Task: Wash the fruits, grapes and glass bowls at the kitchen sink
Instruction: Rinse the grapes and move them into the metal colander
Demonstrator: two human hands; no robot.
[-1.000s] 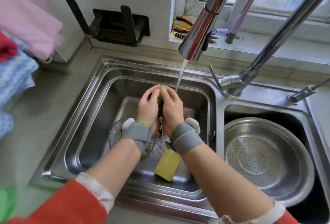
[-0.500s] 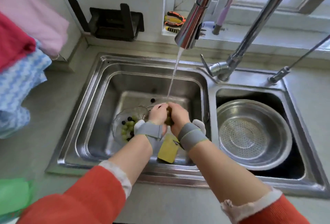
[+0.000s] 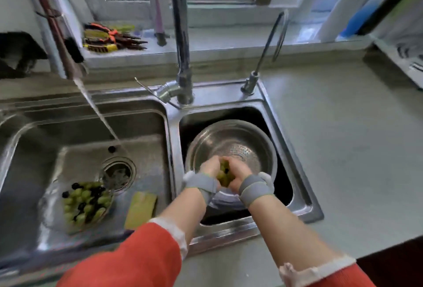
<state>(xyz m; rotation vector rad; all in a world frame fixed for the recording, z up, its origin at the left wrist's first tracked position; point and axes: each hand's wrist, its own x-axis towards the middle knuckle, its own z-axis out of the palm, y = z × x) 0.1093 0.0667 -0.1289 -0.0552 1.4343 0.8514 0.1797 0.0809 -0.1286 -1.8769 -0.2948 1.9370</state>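
Observation:
My left hand (image 3: 209, 169) and my right hand (image 3: 238, 172) are cupped together around a handful of green and dark grapes (image 3: 223, 173). They hover over the steel colander (image 3: 231, 137) that sits in the right sink basin (image 3: 295, 186). A glass bowl (image 3: 52, 209) with more green and dark grapes (image 3: 85, 202) lies in the left sink basin (image 3: 27, 149). Water (image 3: 96, 108) runs from the pull-out faucet head (image 3: 71, 67) into the left basin. Both wrists wear grey straps.
A yellow sponge (image 3: 140, 210) lies in the left basin beside the drain (image 3: 117, 173). The faucet column (image 3: 182, 58) and a small tap (image 3: 258, 74) rise behind the sinks. Brushes (image 3: 107, 37) lie on the window sill. Grey countertop (image 3: 348, 138) stretches to the right.
Both hands have carried the grapes from under the water in the left basin rightward to above the colander. The view has swung to the right.

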